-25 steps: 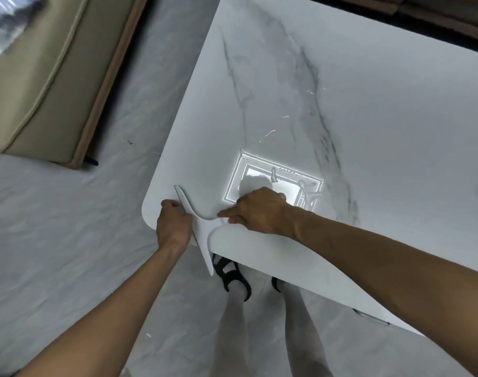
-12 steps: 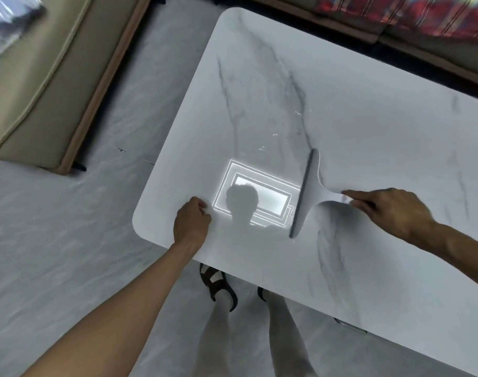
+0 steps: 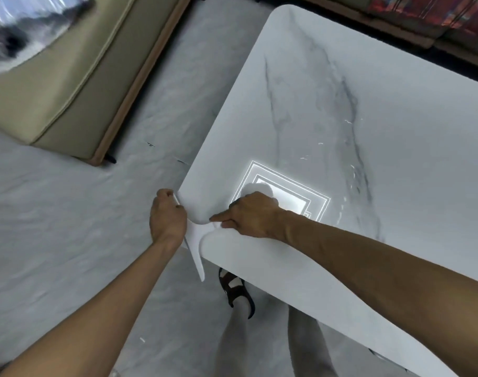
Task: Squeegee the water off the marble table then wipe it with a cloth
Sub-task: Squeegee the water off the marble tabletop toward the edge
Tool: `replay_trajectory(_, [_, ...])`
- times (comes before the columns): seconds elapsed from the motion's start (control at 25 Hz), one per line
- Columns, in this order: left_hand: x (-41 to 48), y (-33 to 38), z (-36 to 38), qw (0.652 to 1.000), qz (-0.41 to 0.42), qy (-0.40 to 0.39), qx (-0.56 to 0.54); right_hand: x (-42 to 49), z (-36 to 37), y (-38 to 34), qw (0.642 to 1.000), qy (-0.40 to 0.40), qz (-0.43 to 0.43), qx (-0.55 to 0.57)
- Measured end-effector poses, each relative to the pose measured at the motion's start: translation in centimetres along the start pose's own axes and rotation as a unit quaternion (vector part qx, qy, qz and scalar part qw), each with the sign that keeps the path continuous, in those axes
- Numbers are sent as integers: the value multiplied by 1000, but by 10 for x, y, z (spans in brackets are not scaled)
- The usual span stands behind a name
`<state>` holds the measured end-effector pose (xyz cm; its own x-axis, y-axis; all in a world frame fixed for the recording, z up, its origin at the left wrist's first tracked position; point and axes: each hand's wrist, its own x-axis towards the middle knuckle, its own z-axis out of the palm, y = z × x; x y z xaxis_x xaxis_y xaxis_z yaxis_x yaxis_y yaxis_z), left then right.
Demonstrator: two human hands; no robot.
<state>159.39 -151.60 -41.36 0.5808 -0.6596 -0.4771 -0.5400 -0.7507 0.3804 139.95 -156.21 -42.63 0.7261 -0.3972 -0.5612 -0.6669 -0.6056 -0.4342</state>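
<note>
The white marble table (image 3: pixel 395 85) with grey veins fills the right of the view. A white squeegee (image 3: pixel 195 243) sits at the table's near left corner, its blade hanging past the edge. My right hand (image 3: pixel 253 214) grips its handle on the tabletop. My left hand (image 3: pixel 167 216) is curled at the corner, against the blade's upper end. Thin streaks of water (image 3: pixel 352 170) glint on the marble right of a bright lamp reflection. No cloth is in view.
A beige sofa (image 3: pixel 69 77) with a wooden base stands on the grey floor at the upper left. A red patterned fabric (image 3: pixel 436 9) lies beyond the table's far edge. My sandalled foot (image 3: pixel 236 291) is under the table's near edge.
My right hand has pulled the squeegee from the middle of the table back to the near left corner. My left hand moved off the tabletop to the corner edge.
</note>
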Motion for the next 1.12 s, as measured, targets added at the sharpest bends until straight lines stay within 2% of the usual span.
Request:
replay_trajectory(0.12, [0, 11, 12, 999, -6, -41, 17, -6, -9, 40, 997, 77, 14, 6])
replay_trajectory(0.24, [-14, 48, 41, 994, 25, -98, 39, -69, -24, 116, 984, 136, 102, 49])
replay_trajectory(0.36, [-28, 102, 82, 979, 111, -153, 75, -154, -23, 182, 965, 144, 196, 93])
replay_trajectory(0.48, [-38, 157, 124, 952, 199, -157, 170, -242, -8, 222, 947, 129, 282, 87])
replay_trajectory(0.64, [-42, 198, 171, 927, 167, -178, 286, -320, -14, 252, 918, 136, 369, 50])
replay_trajectory(0.72, [-41, 200, 184, 922, 162, -174, 306, -308, -37, 268, 903, 197, 371, 89])
replay_trajectory(0.84, [-37, 197, 197, 912, 175, -157, 337, -223, -89, 294, 878, 282, 345, 174])
replay_trajectory(1.0, [-33, 194, 202, 905, 180, -146, 356, -115, -131, 309, 883, 290, 315, 193])
replay_trajectory(1.12, [-33, 195, 200, 896, 184, -146, 376, -122, -107, 310, 902, 258, 309, 155])
